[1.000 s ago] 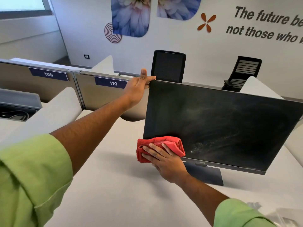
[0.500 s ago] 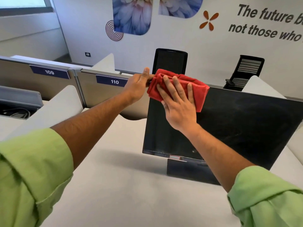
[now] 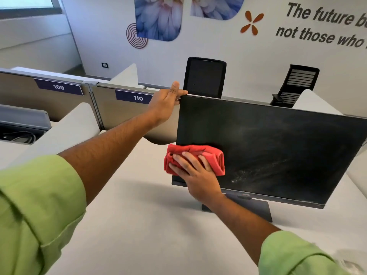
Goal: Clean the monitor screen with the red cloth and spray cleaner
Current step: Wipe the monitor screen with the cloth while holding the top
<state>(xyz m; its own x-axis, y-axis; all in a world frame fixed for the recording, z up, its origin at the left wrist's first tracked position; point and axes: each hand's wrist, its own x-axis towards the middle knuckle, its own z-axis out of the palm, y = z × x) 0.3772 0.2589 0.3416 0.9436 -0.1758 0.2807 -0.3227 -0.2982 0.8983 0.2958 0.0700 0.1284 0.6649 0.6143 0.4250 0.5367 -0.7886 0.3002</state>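
A black monitor (image 3: 278, 143) stands on the white desk, its dark screen smeared with streaks toward the lower right. My left hand (image 3: 165, 105) grips the monitor's top left corner. My right hand (image 3: 195, 173) presses a folded red cloth (image 3: 195, 156) flat against the screen's lower left corner, fingers spread over it. A clear object at the bottom right edge (image 3: 351, 264) is too blurred to tell whether it is the spray cleaner.
The white desk (image 3: 139, 225) stretches in front of the monitor's dark base (image 3: 258, 210). Grey partitions labelled 109 (image 3: 58, 87) and 110 (image 3: 138, 98) run behind on the left. Two black office chairs (image 3: 204, 77) stand past the partition.
My right hand swept the red cloth up from the screen's lower left to its top left corner, then back down to the lower left. My left hand stayed on the top corner.
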